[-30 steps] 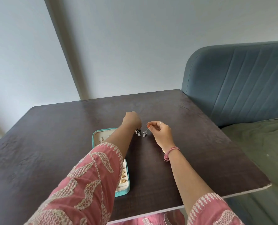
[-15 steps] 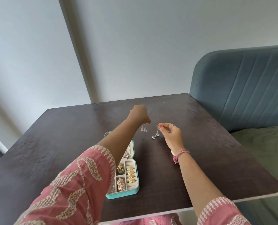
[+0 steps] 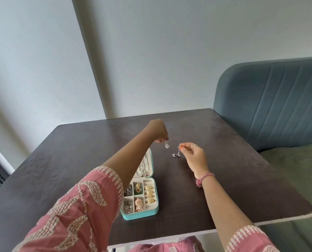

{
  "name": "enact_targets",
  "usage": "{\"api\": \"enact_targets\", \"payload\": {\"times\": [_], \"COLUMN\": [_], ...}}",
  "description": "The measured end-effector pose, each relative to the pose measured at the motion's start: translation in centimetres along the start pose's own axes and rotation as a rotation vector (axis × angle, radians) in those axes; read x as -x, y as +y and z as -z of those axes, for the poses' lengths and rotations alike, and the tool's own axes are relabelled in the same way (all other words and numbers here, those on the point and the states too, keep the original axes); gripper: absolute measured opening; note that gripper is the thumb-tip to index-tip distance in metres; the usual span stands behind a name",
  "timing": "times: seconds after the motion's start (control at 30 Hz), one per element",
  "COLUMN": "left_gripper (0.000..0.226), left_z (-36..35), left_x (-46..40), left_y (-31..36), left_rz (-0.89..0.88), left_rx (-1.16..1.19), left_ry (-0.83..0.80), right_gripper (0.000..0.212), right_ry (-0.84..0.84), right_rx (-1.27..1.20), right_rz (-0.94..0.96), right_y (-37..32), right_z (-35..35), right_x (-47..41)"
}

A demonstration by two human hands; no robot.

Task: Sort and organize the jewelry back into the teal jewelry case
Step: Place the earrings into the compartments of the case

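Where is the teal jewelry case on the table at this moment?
In the head view the teal jewelry case lies open on the dark table, near its front edge, partly under the left forearm.

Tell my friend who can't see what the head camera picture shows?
Each hand pinches a small silver earring above a dark table: left hand, left earring; right hand, right earring. An open teal jewelry case of rings and earrings sits below.

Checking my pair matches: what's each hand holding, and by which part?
Left hand and right hand each pinch a silver earring by its top, clusters dangling.
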State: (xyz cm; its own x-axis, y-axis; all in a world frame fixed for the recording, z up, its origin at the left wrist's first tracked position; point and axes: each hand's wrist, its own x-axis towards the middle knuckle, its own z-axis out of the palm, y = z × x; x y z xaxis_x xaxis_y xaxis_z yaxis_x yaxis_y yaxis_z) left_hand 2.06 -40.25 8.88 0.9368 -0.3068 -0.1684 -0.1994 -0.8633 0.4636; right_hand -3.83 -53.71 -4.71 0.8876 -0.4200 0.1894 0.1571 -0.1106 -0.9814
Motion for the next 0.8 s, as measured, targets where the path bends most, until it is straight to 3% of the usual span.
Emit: {"api": "enact_targets", "payload": {"times": [0.17,0.37,0.47,0.67,0.8], "left_gripper": [0.02,0.014,0.015,0.015,0.016], "left_z": [0.1,0.2,0.3,0.1,0.4], "left_x": [1.2,3.4,4.3,6.0,7.1], "left_y": [-0.4,-0.6,-0.8,-1.2,-1.1], "left_rz": [-0.042,-0.03,-0.037,-0.15,-0.221], "left_rx": [0.132,0.638,0.769,0.742,0.535], "left_ry": [-0.005,-0.129,-0.201,-0.192,-0.083], "right_gripper": [0.006,0.009,0.013,0.021,0.02], "right_ry": [-0.044,-0.045,-0.05,-0.097,-0.15], "right_rx": [-0.082,-0.306,-0.314,-0.242,-0.208], "right_rz": [-0.027,-0.03,-0.02,0.069,0.101], "right_y": [-0.4,-1.5,-2.3,-5.2,-7.1], "right_z": [0.3,1.2,1.6,1.9,2.1], "right_x": [1.1,2.6,3.1,3.5,4.3]}}
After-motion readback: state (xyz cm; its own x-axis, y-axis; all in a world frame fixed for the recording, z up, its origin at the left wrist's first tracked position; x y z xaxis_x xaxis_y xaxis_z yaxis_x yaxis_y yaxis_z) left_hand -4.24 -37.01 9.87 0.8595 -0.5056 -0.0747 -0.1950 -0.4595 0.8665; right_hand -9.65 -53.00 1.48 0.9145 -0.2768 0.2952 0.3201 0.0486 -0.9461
